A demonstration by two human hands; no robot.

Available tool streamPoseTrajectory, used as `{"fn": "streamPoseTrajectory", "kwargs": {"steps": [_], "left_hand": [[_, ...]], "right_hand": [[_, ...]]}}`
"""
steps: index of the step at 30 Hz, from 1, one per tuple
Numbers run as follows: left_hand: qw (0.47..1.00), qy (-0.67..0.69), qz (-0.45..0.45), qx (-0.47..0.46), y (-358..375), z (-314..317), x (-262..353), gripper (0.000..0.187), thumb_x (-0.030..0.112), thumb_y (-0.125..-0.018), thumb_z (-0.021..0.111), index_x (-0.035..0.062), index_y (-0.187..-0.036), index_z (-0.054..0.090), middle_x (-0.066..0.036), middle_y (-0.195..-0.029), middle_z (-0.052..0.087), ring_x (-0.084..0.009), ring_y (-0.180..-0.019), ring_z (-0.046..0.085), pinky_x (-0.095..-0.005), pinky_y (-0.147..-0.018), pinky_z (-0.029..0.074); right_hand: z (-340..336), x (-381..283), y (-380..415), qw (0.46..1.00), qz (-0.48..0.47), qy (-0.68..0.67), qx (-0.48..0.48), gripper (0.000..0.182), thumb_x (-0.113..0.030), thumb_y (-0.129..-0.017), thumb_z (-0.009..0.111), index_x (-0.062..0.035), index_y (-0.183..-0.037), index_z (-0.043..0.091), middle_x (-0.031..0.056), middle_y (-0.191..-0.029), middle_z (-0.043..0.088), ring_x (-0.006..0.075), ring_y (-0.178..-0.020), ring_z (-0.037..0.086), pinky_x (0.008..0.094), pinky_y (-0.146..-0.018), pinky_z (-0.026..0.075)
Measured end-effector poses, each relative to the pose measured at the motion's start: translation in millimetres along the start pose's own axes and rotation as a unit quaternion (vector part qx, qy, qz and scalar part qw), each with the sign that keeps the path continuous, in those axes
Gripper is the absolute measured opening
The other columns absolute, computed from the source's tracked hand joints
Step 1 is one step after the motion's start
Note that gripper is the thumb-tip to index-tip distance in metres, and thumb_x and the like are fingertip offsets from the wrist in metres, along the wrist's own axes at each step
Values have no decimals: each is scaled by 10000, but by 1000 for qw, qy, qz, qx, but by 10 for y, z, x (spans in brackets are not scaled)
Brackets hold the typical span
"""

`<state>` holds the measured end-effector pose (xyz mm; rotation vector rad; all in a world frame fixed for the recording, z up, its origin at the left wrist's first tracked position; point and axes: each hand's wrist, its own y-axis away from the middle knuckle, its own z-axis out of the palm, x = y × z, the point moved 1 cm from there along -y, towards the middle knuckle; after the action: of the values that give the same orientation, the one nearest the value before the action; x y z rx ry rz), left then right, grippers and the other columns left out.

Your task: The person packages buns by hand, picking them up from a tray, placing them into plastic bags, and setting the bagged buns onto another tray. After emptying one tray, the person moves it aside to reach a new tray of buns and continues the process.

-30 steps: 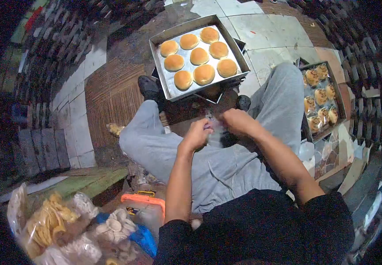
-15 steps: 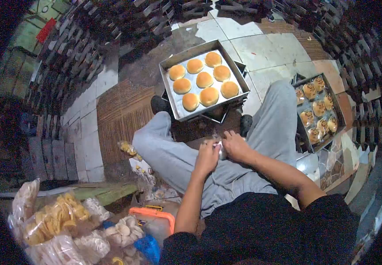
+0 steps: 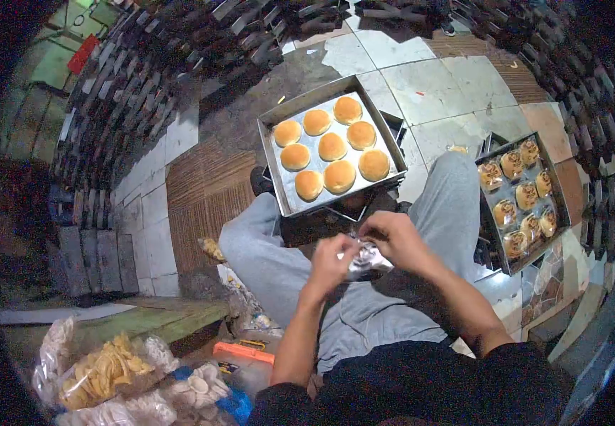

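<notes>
Above my lap, a small shiny, silvery plastic packet is pinched between both hands. My left hand grips its left edge with closed fingers. At its upper right edge, my right hand is closed on it too. Glare and the fingers hide what the packet contains, if anything. Just beyond the hands, a square metal tray lined with white paper holds several round golden buns, spaced apart.
To the right stands a second metal tray of wrapped buns with dark topping. Clear bags of yellow chips and pale pieces lie at lower left near an orange handle. Stacked dark trays line the room.
My hands have come up from my lap, and the shiny packet between them shows more fully. The whole view has shifted slightly, with the trays appearing lower.
</notes>
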<state>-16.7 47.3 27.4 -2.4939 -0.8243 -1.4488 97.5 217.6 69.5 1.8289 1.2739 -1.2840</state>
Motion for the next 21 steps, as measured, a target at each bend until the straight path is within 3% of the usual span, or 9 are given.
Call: {"fn": "streamPoseTrajectory", "kwargs": {"steps": [2,4,7,10,12,14,19,20,21], "left_hand": [[969,-214,111,62,-236,-220,180,118,221,-862,714,105,-884,709,-99,-906,712,-323,-907,645,-438,-880,457],[955,-231,184,10,-402,-409,495,132,149,-836,732,105,-959,712,-106,-898,709,-320,-907,656,-427,-878,466],[938,-256,234,24,-485,-455,530,286,84,-793,737,93,-1076,700,-117,-927,714,-316,-907,666,-418,-898,474],[936,-219,276,-17,-471,-512,483,410,80,-770,733,67,-1174,666,-130,-975,720,-310,-925,673,-412,-929,476],[935,-213,284,-3,-460,-464,410,436,83,-752,732,64,-1182,662,-118,-1049,721,-303,-1023,671,-409,-967,467],[926,-204,316,11,-449,-461,347,552,33,-706,768,83,-1240,632,-90,-1214,693,-288,-1167,641,-449,-1002,460],[937,-232,258,42,-287,-471,525,475,211,-862,711,59,-1292,578,-158,-1379,596,-335,-1420,424,-471,-1174,254],[939,-226,255,46,-340,-462,496,475,211,-862,711,59,-1292,578,-158,-1379,596,-335,-1420,424,-471,-1174,254],[962,-100,165,194,-448,-501,447,459,221,-922,660,46,-1331,544,-179,-1384,584,-335,-1425,414,-467,-1171,270]], "right_hand": [[-125,-189,-66,998,42,27,-36,206,-149,-804,771,9,-917,704,211,-922,691,410,-930,669,460,-803,531],[-171,-211,-65,992,82,57,-77,218,-161,-830,768,11,-952,710,217,-964,703,409,-958,676,456,-826,539],[-81,-96,35,997,-74,3,-3,448,-156,-842,755,26,-1236,646,231,-1225,675,374,-1150,657,423,-1013,514],[-61,-63,93,992,-124,8,-22,489,-169,-835,763,32,-1259,626,233,-1273,646,382,-1179,638,432,-1032,501],[10,-83,108,992,-111,51,-24,527,-152,-833,749,4,-1313,598,215,-1356,606,370,-1252,596,443,-1061,480],[106,-84,73,984,31,78,-159,680,-178,-835,735,18,-1427,463,232,-1433,529,399,-1295,551,453,-1108,437],[360,211,-421,961,-144,183,-147,919,-172,-771,726,-4,-1555,279,312,-1628,179,463,-1533,102,513,-1260,117],[418,107,-499,960,-143,187,-154,919,-172,-771,726,-4,-1555,279,312,-1628,179,463,-1533,102,513,-1260,117],[483,-74,-614,980,-133,92,-117,964,-156,-767,707,-5,-1577,207,307,-1638,147,452,-1541,71,499,-1261,111]]}}
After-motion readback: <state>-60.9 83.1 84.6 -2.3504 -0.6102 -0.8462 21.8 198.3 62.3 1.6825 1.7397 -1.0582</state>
